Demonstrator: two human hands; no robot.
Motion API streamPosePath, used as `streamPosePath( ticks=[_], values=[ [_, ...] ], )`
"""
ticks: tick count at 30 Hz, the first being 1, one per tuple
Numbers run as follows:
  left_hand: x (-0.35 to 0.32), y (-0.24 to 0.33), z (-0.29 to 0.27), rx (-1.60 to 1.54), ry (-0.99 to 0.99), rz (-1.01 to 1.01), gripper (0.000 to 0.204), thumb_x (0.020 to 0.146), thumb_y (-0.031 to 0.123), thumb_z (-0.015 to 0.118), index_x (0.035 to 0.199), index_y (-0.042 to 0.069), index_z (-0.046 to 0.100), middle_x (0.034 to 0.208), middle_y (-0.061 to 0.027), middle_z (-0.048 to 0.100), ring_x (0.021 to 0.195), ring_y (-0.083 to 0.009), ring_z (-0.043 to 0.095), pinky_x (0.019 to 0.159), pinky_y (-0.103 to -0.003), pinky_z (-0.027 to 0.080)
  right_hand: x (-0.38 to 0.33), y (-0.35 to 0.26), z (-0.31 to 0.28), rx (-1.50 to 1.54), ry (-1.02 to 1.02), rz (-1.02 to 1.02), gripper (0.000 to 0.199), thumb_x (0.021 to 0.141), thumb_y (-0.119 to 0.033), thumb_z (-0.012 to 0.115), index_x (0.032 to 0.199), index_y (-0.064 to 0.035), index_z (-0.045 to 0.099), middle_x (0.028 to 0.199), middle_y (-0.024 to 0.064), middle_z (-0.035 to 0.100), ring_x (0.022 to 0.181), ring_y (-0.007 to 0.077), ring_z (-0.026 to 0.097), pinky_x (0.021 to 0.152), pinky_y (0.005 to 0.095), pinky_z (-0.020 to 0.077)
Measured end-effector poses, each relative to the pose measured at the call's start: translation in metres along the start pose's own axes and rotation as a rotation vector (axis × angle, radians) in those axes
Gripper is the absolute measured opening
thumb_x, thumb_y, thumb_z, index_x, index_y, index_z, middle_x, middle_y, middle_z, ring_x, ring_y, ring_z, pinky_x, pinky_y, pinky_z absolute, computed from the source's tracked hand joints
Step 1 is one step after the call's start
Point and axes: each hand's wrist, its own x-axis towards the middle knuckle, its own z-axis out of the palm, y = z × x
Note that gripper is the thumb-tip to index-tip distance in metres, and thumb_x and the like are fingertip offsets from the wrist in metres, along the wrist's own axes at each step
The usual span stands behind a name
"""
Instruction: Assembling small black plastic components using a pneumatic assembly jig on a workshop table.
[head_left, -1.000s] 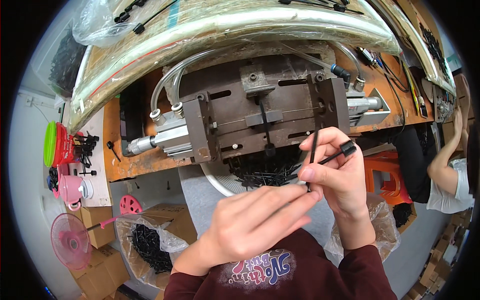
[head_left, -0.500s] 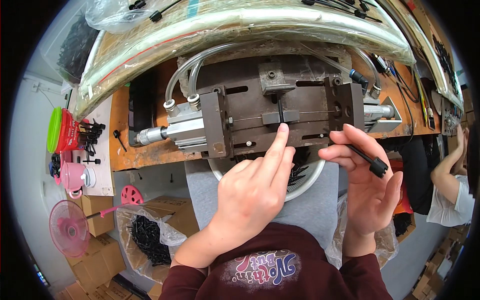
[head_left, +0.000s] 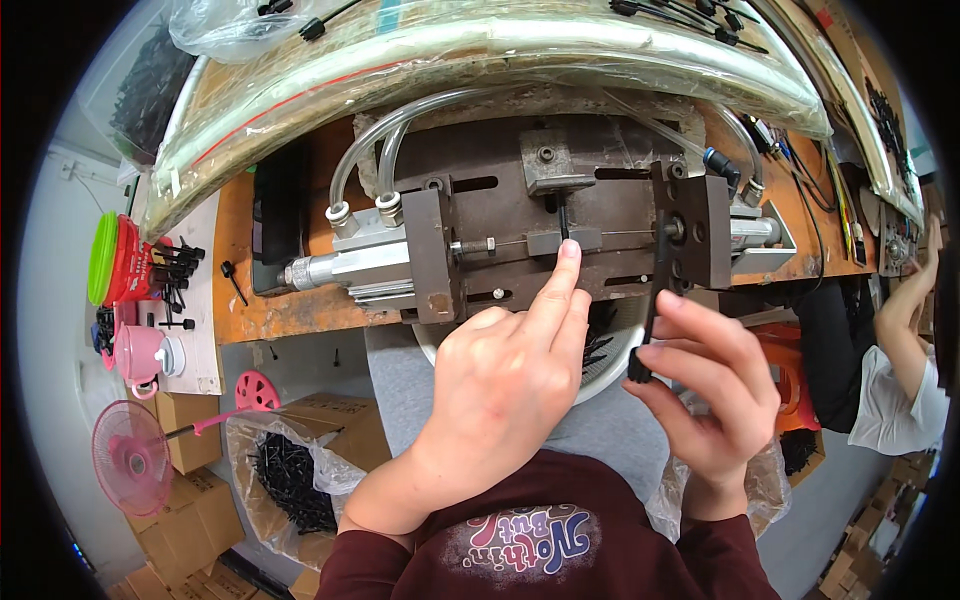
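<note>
My left hand (head_left: 510,370) reaches up from the lower edge, its index finger stretched out and the others curled. That fingertip touches the near end of a thin black rod (head_left: 563,217) lying in a small grey metal block (head_left: 543,243) on the machine. The rod's far end goes under a steel bracket (head_left: 556,165). To the right, my right hand (head_left: 715,385) is closed on another black plastic rod (head_left: 657,300) with a wider toothed head. It stands nearly upright in the picture between thumb and fingers, head toward me.
The brown machine bed (head_left: 610,205) has an air cylinder (head_left: 370,268) at its left side and another (head_left: 755,235) at its right. A white basket (head_left: 612,385) of black parts sits below. A bagged box of parts (head_left: 290,480) stands lower left. Another person's arm (head_left: 905,310) shows far right.
The right hand has moved left and down, turning its rod from slanted to nearly upright, head down. Plungers on both cylinders have slid inward toward the grey block. The left index finger stays put.
</note>
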Motion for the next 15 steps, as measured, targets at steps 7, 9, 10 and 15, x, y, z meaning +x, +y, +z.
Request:
streamPosePath(
  ticks=[7,9,10,15],
  values=[
    [-0.006,-0.003,-0.003,-0.079,0.028,0.049,0.024,0.071,0.008,0.074,0.094,0.002,0.068,0.118,-0.0116,0.064,0.057,-0.0163,0.06,0.055,-0.027,0.049,0.001,-0.002,0.007,-0.117,-0.078,-0.117,0.027,0.064,0.005,0.075,0.09,0.0038,0.067,0.109,0.0191,0.065,0.085,0.0293,0.068,0.069,0.0337,0.0561],
    [-0.013,-0.003,-0.013,-0.146,-0.071,0.045,0.024,0.071,0.008,0.074,0.094,0.002,0.068,0.118,-0.0112,0.065,0.057,-0.0168,0.061,0.054,-0.027,0.049,0.001,0.005,0.012,-0.152,-0.083,-0.124,0.027,0.064,0.003,0.075,0.089,0.0025,0.066,0.11,0.0194,0.065,0.082,0.0265,0.067,0.067,0.031,0.0542],
    [-0.02,-0.004,-0.018,-0.176,-0.123,0.041,0.024,0.07,0.008,0.074,0.093,0.003,0.068,0.117,-0.011,0.065,0.058,-0.0171,0.061,0.054,-0.027,0.049,0.001,0.007,0.015,-0.164,-0.085,-0.127,0.027,0.063,0.001,0.076,0.088,0.0019,0.066,0.111,0.0196,0.065,0.08,0.025,0.067,0.065,0.0297,0.0532],
    [-0.053,-0.007,-0.008,-0.382,-0.346,0.086,0.022,0.074,0.015,0.073,0.092,0.005,0.069,0.11,-0.007,0.067,0.064,-0.022,0.065,0.059,-0.031,0.053,0.012,0.006,0.028,-0.317,-0.235,-0.109,0.025,0.068,0.0,0.073,0.091,0.0,0.062,0.117,0.0161,0.064,0.065,0.0203,0.061,0.058,0.0287,0.048]
  ],
)
